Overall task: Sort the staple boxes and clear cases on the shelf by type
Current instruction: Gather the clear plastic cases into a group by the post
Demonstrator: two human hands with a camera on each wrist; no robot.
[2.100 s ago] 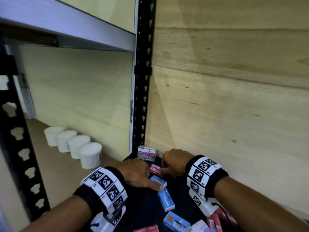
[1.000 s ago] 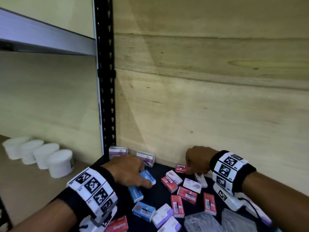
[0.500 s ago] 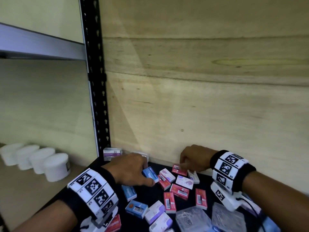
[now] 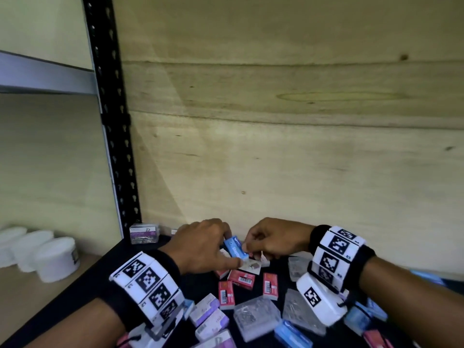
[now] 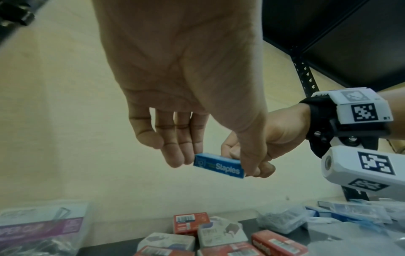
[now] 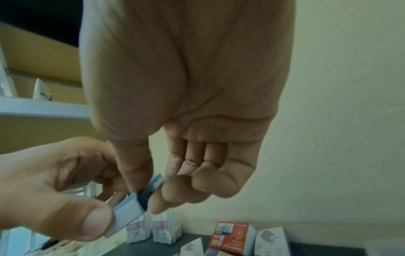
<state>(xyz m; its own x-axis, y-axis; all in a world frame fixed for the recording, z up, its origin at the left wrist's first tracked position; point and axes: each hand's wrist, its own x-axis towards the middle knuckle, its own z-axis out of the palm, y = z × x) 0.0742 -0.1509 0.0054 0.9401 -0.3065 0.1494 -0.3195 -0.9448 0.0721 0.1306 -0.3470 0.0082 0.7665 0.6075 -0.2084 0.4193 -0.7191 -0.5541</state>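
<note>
The blue staple box [image 4: 235, 249], on the shelf half a second ago, is now lifted above the black shelf surface [image 4: 105, 267] near the far wall, pinched by both the left hand [image 4: 203, 247] and right hand [image 4: 272, 241], a likely handover toward its group.

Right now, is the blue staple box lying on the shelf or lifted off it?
Lifted: both hands pinch the blue staple box above the shelf.

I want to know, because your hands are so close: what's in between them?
A blue staple box. The left hand and the right hand each pinch an end of it, held above the shelf. The left wrist view shows it best.
</note>
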